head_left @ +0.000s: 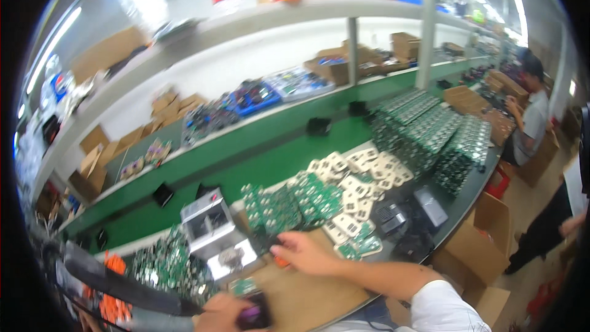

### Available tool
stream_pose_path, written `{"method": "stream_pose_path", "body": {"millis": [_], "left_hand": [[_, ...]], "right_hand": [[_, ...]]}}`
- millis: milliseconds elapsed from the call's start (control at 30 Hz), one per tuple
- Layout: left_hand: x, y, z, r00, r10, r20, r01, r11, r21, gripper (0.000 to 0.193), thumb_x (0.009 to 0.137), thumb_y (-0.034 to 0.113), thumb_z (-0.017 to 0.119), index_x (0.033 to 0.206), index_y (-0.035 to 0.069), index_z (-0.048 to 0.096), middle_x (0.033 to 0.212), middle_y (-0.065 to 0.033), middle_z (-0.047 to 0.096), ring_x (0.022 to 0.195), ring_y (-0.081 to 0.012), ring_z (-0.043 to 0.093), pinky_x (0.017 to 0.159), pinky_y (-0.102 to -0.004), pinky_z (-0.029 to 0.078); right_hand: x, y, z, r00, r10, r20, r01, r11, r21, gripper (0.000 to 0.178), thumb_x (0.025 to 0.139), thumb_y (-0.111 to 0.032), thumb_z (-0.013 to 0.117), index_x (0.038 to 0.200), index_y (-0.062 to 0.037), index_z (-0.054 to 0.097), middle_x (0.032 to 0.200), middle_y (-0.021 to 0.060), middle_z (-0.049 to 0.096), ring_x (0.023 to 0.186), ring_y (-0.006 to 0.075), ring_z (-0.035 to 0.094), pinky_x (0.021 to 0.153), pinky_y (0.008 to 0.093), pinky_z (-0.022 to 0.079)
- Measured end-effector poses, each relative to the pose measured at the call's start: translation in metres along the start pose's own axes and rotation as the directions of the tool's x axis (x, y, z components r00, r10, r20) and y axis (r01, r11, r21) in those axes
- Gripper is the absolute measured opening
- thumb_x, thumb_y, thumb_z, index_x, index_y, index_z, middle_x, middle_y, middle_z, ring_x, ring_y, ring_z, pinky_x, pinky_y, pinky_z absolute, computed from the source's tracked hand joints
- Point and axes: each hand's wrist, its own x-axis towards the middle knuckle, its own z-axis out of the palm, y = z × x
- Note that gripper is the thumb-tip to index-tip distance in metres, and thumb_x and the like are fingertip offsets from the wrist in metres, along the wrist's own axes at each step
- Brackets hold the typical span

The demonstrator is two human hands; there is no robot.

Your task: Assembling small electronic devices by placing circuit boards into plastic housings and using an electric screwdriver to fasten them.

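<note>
My left hand [220,313], at the lower edge, is closed on a dark boxy thing [257,312] with a purple sheen; blur hides its kind. A small green circuit board [243,286] lies just beyond it. My right hand [305,253] reaches in over the brown work board [319,292], its fingers bent together. Something orange-red [281,262] shows under its fingertips, with a dark patch beside it; I cannot make out what it is. A grey metal box-shaped fixture [212,224] stands to the left of my right hand.
Green circuit boards [270,209] and white plates [353,193] lie beyond my right hand. Tall stacks of boards [424,126] stand farther right. More boards [169,264] pile up at left. A green conveyor belt [270,147] carries black parts. Cardboard boxes [476,233] and a seated person [531,114] are at right.
</note>
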Motion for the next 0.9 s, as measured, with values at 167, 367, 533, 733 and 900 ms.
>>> {"method": "stream_pose_path", "body": {"millis": [167, 367, 533, 733, 900], "left_hand": [[0.039, 0.005, 0.040, 0.984, 0.170, 0.049, -0.156, 0.965, -0.213, 0.045, 0.073, 0.037, 0.079, 0.099, 0.006, 0.063, 0.095, -0.0131, 0.062, 0.088, -0.0331, 0.061, 0.077, -0.0407, 0.050], [0.068, -0.007, 0.034, 0.939, -0.314, 0.141, 0.317, 0.948, 0.005, 0.037, 0.079, 0.039, 0.075, 0.091, 0.005, 0.068, 0.091, -0.0117, 0.071, 0.084, -0.0310, 0.069, 0.073, -0.0415, 0.054], [0.057, -0.014, 0.058, 0.975, -0.219, 0.046, 0.220, 0.906, -0.363, 0.019, 0.078, 0.016, 0.076, 0.092, 0.007, 0.068, 0.086, -0.0084, 0.070, 0.080, -0.0245, 0.069, 0.072, -0.0338, 0.054], [0.061, -0.018, 0.062, 0.989, -0.106, -0.104, 0.054, 0.909, -0.414, 0.012, 0.076, 0.007, 0.076, 0.083, 0.004, 0.066, 0.081, -0.0091, 0.068, 0.075, -0.0268, 0.067, 0.068, -0.0329, 0.052], [0.059, -0.022, 0.065, 0.982, -0.134, -0.132, 0.069, 0.910, -0.409, 0.016, 0.075, 0.008, 0.078, 0.084, 0.003, 0.065, 0.081, -0.0096, 0.068, 0.076, -0.0254, 0.068, 0.068, -0.0322, 0.052]], "right_hand": [[-0.010, -0.004, -0.022, 1.000, -0.016, 0.011, 0.018, 0.970, -0.241, 0.020, 0.094, -0.019, 0.063, 0.092, 0.0004, 0.062, 0.067, 0.0037, 0.060, 0.060, 0.0103, 0.056, 0.055, 0.0294, 0.045], [-0.015, -0.001, -0.027, 0.960, -0.270, 0.069, 0.256, 0.759, -0.599, 0.023, 0.090, -0.022, 0.066, 0.102, -0.0033, 0.068, 0.074, 0.0142, 0.066, 0.063, 0.0255, 0.063, 0.060, 0.0362, 0.049], [-0.021, 0.008, -0.023, 0.975, -0.010, 0.222, 0.121, 0.862, -0.492, 0.026, 0.090, -0.014, 0.069, 0.111, -0.0001, 0.068, 0.082, 0.0057, 0.071, 0.070, 0.0079, 0.064, 0.065, 0.0236, 0.051], [-0.026, 0.003, -0.019, 0.937, 0.176, 0.302, -0.105, 0.965, -0.239, 0.025, 0.093, -0.014, 0.066, 0.112, 0.0022, 0.069, 0.097, 0.0075, 0.072, 0.085, 0.0091, 0.066, 0.076, 0.0247, 0.053], [-0.025, 0.002, -0.016, 0.902, 0.208, 0.378, -0.130, 0.966, -0.221, 0.025, 0.093, -0.014, 0.065, 0.112, 0.0027, 0.068, 0.095, 0.0076, 0.072, 0.086, 0.0091, 0.066, 0.077, 0.0246, 0.054]]}}
